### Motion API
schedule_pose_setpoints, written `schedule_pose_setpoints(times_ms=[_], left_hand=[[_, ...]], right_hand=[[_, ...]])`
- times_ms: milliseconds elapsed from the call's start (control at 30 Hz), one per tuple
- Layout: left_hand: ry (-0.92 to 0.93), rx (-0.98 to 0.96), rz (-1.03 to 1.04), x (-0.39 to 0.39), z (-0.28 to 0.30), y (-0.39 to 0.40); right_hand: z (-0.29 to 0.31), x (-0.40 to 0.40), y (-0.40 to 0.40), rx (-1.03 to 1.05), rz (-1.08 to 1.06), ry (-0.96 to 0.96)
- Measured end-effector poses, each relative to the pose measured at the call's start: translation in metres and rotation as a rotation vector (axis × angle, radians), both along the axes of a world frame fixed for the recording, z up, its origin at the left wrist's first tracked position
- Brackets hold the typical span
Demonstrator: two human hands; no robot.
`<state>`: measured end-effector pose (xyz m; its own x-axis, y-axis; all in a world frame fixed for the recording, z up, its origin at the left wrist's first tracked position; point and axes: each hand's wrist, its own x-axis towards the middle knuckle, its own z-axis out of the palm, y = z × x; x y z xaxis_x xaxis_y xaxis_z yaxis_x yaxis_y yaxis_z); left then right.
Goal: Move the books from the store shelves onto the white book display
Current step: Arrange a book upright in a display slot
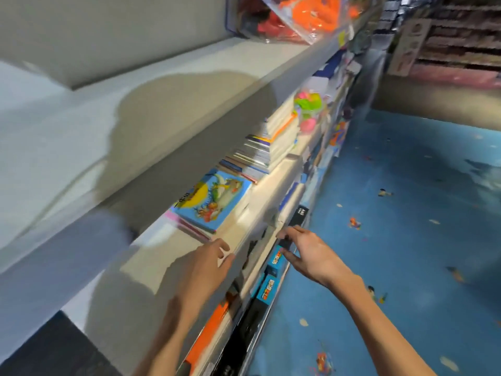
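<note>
book (214, 198): sky-blue cover with a yellow patch and a green, white and orange cartoon picture; beyond the left hand's fingers (223, 246)
stack (254, 156): striped edges in white, blue, purple and pink; further out past those fingers
shelf (168, 256): plain white, grey in shadow
boxes (271, 280): blue with red and yellow lettering; under the right hand's fingers (291, 234)
orange box (210, 329): bright orange, black beside it
floor (406, 240): blue, dotted with small pale and multicoloured figures
toys (309, 107): neon green, pink, yellow
bag (311, 12): clear, with orange and red inside
</note>
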<state>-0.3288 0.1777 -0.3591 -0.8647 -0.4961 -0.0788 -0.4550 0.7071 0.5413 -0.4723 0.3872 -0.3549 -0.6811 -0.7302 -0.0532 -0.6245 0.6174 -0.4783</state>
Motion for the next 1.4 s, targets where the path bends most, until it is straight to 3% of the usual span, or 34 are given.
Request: schedule_pose_setpoints(times_ms=[267, 367, 467, 767, 1067, 1167, 1300, 1400], left_hand=[[0.094, 0.004, 0.45, -0.018, -0.005, -0.014], [0.155, 0.142, 0.626, -0.029, -0.003, -0.008], [0.211, 0.257, 0.741, -0.044, 0.001, -0.002], [0.411, 0.464, 0.925, -0.061, 0.0, -0.006], [0.346, 0.282, 1.026, -0.067, 0.003, 0.004], [0.362, 0.391, 1.046, -0.056, -0.005, 0.008], [0.412, 0.7, 1.021, -0.045, -0.009, 0.01], [0.425, 0.903, 0.991, -0.047, -0.012, 0.008]], right_hand=[[0.009, -0.095, -0.089, -0.217, 0.108, -0.181], [0.009, -0.119, -0.117, -0.303, 0.099, -0.346], [0.008, -0.132, -0.133, -0.26, 0.174, -0.424], [-0.009, -0.129, -0.145, -0.186, 0.263, -0.214], [0.003, -0.12, -0.133, -0.176, 0.169, -0.467], [0.002, -0.118, -0.119, -0.175, 0.172, -0.548], [-0.007, -0.12, -0.105, -0.114, 0.245, -0.637], [-0.005, -0.116, -0.104, -0.165, 0.182, -0.817]])
